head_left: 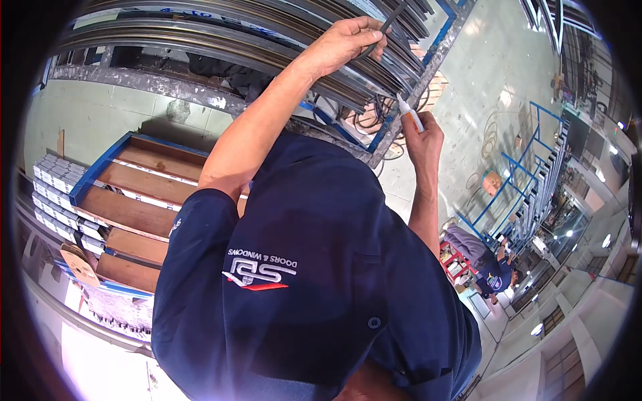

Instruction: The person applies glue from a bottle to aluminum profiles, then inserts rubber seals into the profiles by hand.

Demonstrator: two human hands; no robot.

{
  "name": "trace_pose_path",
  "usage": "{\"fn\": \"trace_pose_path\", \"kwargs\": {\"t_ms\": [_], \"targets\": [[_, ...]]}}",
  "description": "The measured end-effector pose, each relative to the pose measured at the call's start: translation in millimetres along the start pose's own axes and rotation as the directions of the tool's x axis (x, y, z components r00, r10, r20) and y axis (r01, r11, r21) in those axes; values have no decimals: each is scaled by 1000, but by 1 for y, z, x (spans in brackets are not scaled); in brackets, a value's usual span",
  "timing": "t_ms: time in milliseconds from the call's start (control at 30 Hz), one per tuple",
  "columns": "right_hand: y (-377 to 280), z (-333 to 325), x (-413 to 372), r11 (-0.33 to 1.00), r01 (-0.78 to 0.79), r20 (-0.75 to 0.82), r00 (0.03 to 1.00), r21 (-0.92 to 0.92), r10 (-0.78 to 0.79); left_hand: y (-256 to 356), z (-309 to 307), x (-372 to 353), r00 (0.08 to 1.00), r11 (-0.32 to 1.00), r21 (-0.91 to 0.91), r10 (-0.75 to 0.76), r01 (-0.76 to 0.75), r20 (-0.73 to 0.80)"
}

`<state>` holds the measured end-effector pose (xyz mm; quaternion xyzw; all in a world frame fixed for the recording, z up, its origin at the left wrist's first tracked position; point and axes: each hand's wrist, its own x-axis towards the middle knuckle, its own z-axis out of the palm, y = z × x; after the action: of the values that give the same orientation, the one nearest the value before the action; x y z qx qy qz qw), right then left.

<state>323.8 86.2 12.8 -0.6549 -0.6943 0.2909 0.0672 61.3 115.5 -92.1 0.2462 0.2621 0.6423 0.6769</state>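
Observation:
My left hand (348, 43) reaches over a stack of long dark metal profiles (267, 57). Its fingers are closed around a thin dark strip (390, 20), which looks like a rubber seal. To the right and lower, my right hand (424, 137) grips a small white tube with an orange mark (410, 112), like a glue bottle. The tube's narrow tip points up and left, near the ends of the profiles and apart from the strip.
A blue-edged rack frame (394, 127) carries the profiles. On the left stand a wooden-slatted blue trolley (134, 194) and stacked white-wrapped bars (57, 177). Another blue rack (535, 167) is at the right, with a co-worker (498, 277) beyond. Cables (374, 117) hang under the profiles.

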Motion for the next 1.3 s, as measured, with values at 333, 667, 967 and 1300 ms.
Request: {"fn": "trace_pose_path", "kwargs": {"t_ms": [333,667,967,1300], "targets": [[6,5,1,1000,-7,-20,1000,19,7,1,1,0,1000,1000,19,-14,14,-12],[-4,10,-1,999,32,-33,999,1,-32,2,3,1,1000,1000,-11,0,0,-19],[3,8,0,1000,0,-42,999,19,1,4,3,0,1000,999,-31,-7,7,-3],[-26,18,-1,998,41,-7,999,46,-41,3,2,1,1000,999,-21,-27,27,10]]}}
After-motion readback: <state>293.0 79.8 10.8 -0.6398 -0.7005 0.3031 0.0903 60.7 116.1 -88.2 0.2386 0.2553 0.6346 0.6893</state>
